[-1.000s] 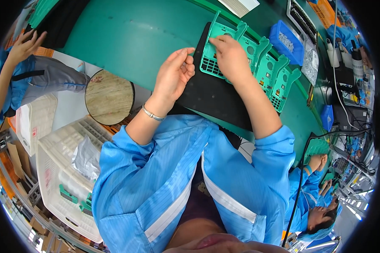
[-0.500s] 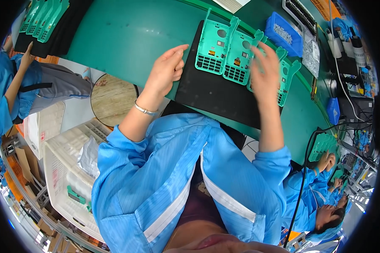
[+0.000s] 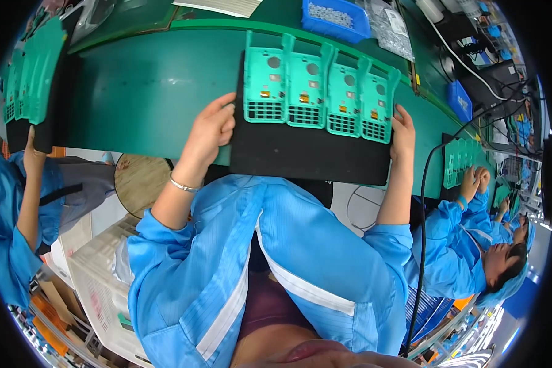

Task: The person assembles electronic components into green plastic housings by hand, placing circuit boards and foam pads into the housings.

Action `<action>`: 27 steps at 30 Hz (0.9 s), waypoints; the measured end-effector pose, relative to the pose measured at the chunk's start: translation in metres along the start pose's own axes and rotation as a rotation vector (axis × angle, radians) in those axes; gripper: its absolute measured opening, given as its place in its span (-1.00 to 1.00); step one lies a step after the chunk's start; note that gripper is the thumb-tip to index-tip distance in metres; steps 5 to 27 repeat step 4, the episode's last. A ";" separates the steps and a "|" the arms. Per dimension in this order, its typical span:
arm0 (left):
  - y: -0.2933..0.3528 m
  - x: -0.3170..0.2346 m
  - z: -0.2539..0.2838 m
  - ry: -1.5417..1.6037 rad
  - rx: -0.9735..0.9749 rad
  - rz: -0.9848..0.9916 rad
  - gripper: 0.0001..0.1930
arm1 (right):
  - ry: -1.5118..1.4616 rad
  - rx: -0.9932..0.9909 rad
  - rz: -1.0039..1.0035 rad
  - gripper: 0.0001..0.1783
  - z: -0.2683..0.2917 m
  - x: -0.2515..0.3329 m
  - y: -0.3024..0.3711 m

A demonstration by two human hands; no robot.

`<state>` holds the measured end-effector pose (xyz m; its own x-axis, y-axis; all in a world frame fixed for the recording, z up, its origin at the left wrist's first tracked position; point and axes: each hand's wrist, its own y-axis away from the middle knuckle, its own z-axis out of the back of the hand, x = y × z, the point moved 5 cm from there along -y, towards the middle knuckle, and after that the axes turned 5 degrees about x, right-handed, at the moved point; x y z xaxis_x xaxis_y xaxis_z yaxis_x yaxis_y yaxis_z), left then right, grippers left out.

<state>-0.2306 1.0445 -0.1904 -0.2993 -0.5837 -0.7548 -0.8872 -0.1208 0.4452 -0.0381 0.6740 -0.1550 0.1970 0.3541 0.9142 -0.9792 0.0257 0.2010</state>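
Several green plastic housings stand side by side in a row on a flat black pad. Each has a grid of square openings at its near end, a round mark higher up and two prongs at the far end. My left hand is at the pad's left edge, fingers curled and thumb and forefinger meeting the edge. At the right edge, my right hand grips the pad beside the last housing, its fingers partly hidden behind it.
A blue bin of small pale parts stands at the back of the green table. At the left a co-worker's hand holds another pad of green housings. More housings lie by another person at the right. A black cable hangs at right.
My right hand has moved from above the housings to the pad's right edge. My left hand has come up to the left edge. The whole view has turned.
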 end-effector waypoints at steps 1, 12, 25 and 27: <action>-0.003 0.004 0.003 0.024 0.066 0.037 -0.60 | -0.031 0.038 -0.018 -0.50 0.009 -0.004 -0.002; -0.014 -0.030 0.042 0.077 0.229 0.107 -0.59 | -0.091 0.081 -0.120 -0.33 -0.007 0.019 -0.007; -0.014 -0.030 0.042 0.077 0.229 0.107 -0.59 | -0.091 0.081 -0.120 -0.33 -0.007 0.019 -0.007; -0.014 -0.030 0.042 0.077 0.229 0.107 -0.59 | -0.091 0.081 -0.120 -0.33 -0.007 0.019 -0.007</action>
